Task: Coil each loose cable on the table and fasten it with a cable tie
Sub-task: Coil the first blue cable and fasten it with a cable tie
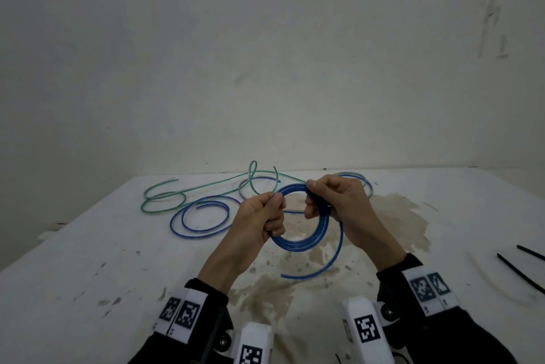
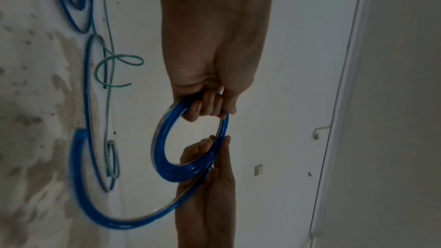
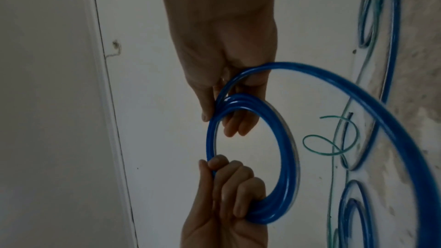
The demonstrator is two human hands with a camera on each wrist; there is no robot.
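Note:
Above the white table [image 1: 118, 245] both hands hold a blue cable wound into a coil [image 1: 309, 235] of several turns. My left hand [image 1: 272, 213] grips the coil's left side, fingers curled round the strands. The right hand [image 1: 314, 201] grips the upper right side. In the left wrist view the left fingers [image 2: 207, 109] wrap the coil [image 2: 162, 157]. In the right wrist view the right fingers [image 3: 235, 120] curl through the coil [image 3: 286, 157]. The cable's loose tail [image 1: 330, 257] hangs toward the table. A thin dark strand [image 1: 274, 195] shows by the left thumb; I cannot tell what it is.
A loose blue cable [image 1: 200, 216] and a green cable [image 1: 165, 201] lie tangled at the back left. Another cable loop [image 1: 361, 179] lies behind the right hand. Two black cable ties [image 1: 519, 272] rest at the table's right edge. A brown stain [image 1: 383, 216] marks the middle.

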